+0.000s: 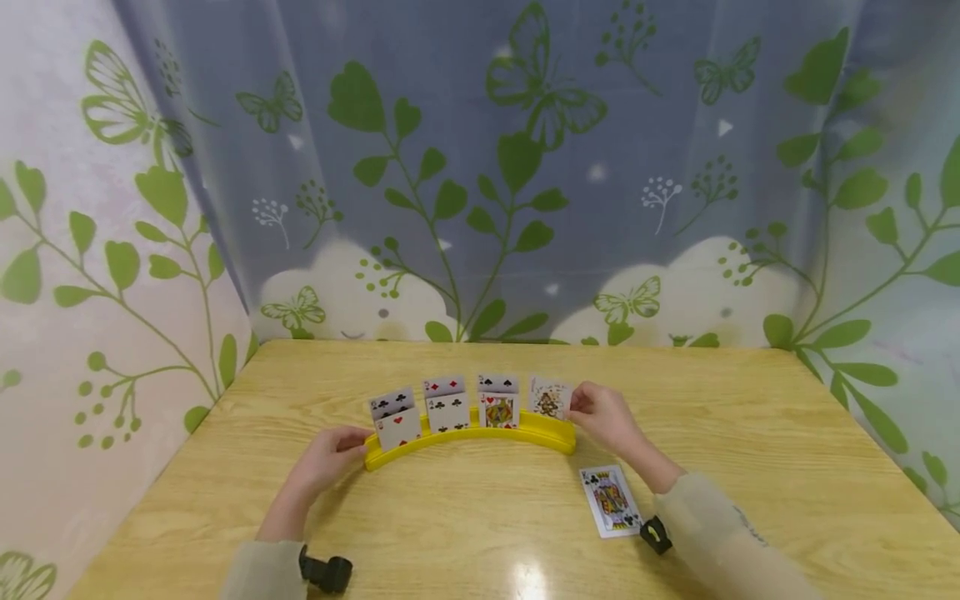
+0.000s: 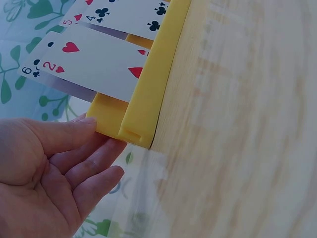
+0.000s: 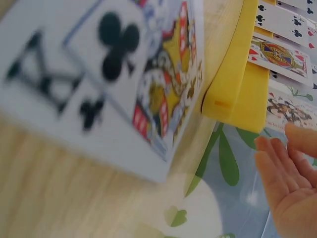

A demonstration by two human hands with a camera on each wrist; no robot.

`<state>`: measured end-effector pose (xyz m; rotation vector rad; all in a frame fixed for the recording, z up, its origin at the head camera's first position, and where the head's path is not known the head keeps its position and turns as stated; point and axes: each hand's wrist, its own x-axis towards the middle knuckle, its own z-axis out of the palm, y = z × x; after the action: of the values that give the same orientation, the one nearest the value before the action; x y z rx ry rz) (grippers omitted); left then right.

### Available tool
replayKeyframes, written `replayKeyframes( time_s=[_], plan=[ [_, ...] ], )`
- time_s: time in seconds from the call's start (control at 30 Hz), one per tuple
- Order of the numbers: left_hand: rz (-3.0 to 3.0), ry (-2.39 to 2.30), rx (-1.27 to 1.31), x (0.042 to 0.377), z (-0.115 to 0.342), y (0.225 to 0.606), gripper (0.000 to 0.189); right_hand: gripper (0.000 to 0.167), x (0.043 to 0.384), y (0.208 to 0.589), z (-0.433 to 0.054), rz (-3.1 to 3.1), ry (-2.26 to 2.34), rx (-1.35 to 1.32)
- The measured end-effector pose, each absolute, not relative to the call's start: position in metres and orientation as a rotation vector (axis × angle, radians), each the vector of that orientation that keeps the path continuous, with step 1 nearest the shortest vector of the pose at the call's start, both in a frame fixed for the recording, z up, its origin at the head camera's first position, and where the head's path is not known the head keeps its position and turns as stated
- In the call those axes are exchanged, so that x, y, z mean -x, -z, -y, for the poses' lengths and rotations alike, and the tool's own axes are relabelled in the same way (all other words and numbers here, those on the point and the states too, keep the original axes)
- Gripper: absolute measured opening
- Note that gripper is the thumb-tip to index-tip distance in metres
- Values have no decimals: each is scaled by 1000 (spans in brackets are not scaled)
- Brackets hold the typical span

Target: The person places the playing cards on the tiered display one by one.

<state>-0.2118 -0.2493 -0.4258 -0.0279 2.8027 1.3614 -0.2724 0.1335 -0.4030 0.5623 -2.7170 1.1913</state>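
Observation:
A curved yellow card holder (image 1: pixel 457 435) stands on the table with playing cards upright in it. At its left end my left hand (image 1: pixel 335 457) pinches the holder between thumb and fingers, beside the two of hearts (image 2: pixel 94 67). My right hand (image 1: pixel 606 417) holds the right edge of a joker card (image 1: pixel 549 400) at the holder's right end, in the rear row. Left of the joker, the jack of hearts (image 3: pixel 278 57) stands in front of a spade card (image 1: pixel 498 383). A four of clubs (image 1: pixel 447 412) stands in front of a five of diamonds (image 1: pixel 445 387).
A king of clubs (image 1: pixel 611 502) lies face up on the wooden table (image 1: pixel 450 533), near my right wrist. Wrist cameras are strapped to both arms. Behind the table hangs a curtain (image 1: pixel 465 208) printed with leaves and butterflies.

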Motion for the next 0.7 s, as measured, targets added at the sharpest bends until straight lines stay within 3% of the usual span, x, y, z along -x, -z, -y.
replayKeyframes(
  time_s=[0.7],
  plan=[
    [-2782, -1375, -7, 211, 251, 424, 24, 27, 241, 410, -194, 2966, -1107, -785]
  ],
)
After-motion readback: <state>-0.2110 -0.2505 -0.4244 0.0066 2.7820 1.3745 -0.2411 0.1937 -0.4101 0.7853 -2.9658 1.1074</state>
